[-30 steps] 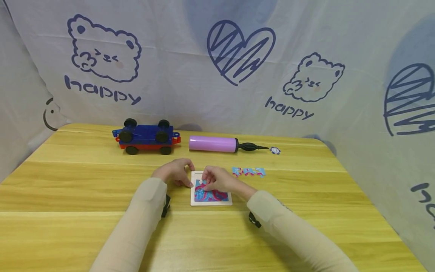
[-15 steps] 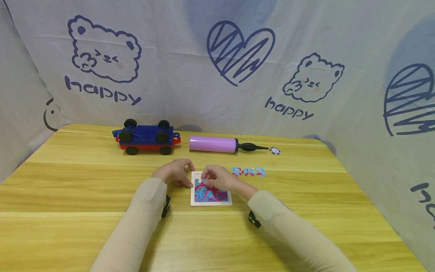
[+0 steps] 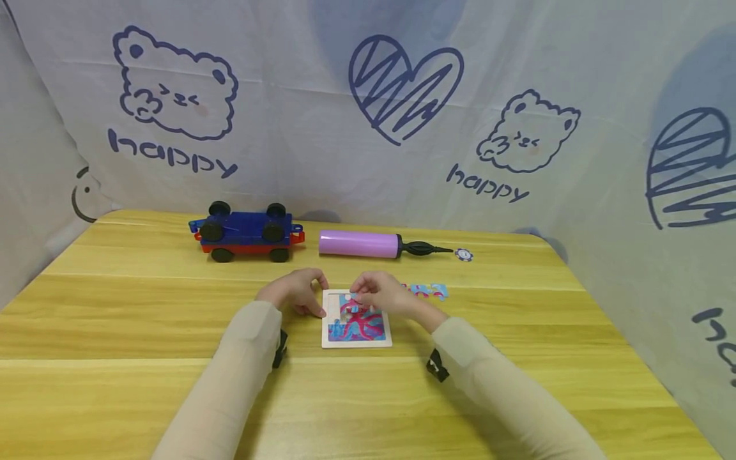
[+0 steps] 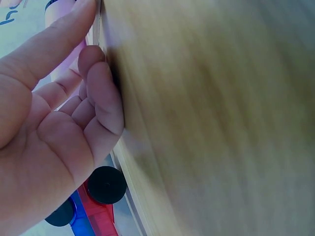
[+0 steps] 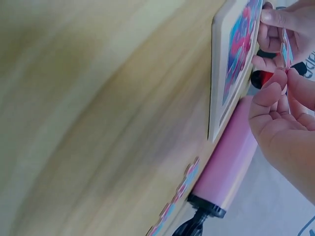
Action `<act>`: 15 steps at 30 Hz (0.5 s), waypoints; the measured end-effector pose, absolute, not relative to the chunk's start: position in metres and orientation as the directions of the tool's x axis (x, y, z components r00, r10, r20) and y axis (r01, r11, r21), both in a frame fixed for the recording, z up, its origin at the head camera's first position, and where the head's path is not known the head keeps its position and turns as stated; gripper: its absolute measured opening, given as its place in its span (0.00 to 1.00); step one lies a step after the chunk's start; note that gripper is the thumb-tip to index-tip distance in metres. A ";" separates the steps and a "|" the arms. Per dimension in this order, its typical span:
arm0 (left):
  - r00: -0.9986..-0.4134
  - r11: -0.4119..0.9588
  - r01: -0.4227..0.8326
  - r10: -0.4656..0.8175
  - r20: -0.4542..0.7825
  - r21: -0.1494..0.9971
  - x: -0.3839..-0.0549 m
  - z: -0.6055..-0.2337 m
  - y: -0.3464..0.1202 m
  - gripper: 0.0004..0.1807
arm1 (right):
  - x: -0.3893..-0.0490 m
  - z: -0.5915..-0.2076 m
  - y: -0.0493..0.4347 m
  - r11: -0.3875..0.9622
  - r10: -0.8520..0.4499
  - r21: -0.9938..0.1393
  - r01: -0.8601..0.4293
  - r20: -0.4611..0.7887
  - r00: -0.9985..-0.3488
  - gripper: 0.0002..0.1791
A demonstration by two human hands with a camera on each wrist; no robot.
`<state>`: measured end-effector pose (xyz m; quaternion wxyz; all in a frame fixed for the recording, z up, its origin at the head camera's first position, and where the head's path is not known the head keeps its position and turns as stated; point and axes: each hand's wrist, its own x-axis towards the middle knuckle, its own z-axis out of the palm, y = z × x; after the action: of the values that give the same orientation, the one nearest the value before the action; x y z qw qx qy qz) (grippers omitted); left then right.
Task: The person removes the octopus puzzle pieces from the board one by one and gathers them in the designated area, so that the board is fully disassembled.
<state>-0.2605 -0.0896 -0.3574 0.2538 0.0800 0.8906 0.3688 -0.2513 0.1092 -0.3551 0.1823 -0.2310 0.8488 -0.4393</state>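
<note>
A small framed jigsaw puzzle (image 3: pixel 358 344) lies on the table, its pink-and-blue picture showing bare wood at the upper left. My left hand (image 3: pixel 296 292) holds the frame by its left side, thumb on the left edge and index finger near the far corner. In the left wrist view, the other fingers of the left hand (image 4: pixel 64 118) are curled beside the frame. My right hand (image 3: pixel 384 295) is above the puzzle's upper right. Between its thumb and index finger it pinches a thin jigsaw piece (image 5: pixel 286 48), seen nearly edge-on in the right wrist view.
Right of the frame lies a row of loose jigsaw pieces (image 3: pixel 428 291), partly hidden by the right hand. Farther back are an upturned blue-and-red toy car (image 3: pixel 247 233), a purple hand pump (image 3: pixel 359 244) with a black nozzle, and a small round chip (image 3: pixel 464 255). A printed curtain hangs behind.
My right hand has risen and shifted right with the piece, away from the puzzle's left side, where bare wood now shows. The left hand has stayed in place.
</note>
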 end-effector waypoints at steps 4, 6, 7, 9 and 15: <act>-0.860 0.717 -0.043 0.328 -0.391 0.696 -0.260 -0.357 -0.090 0.24 | -0.251 -0.355 0.116 0.482 -0.544 -0.848 -0.221 -0.092 -0.834 0.06; -0.860 0.717 -0.040 0.330 -0.389 0.696 -0.259 -0.357 -0.090 0.23 | -0.251 -0.355 0.120 0.470 -0.537 -0.858 -0.207 -0.092 -0.838 0.07; -0.861 0.717 -0.040 0.329 -0.388 0.696 -0.259 -0.357 -0.090 0.23 | -0.251 -0.355 0.121 0.465 -0.534 -0.862 -0.203 -0.090 -0.841 0.07; -0.863 0.716 -0.040 0.327 -0.385 0.697 -0.258 -0.357 -0.090 0.23 | -0.251 -0.355 0.125 0.458 -0.528 -0.867 -0.197 -0.087 -0.845 0.07; -0.864 0.710 -0.049 0.323 -0.387 0.702 -0.258 -0.357 -0.089 0.23 | -0.255 -0.357 0.139 0.440 -0.511 -0.879 -0.183 -0.077 -0.856 0.06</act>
<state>-0.2583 -0.0893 -0.3566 0.2495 0.0770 0.8905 0.3727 -0.2545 0.1390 -0.3570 0.1684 -0.2085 0.8317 -0.4862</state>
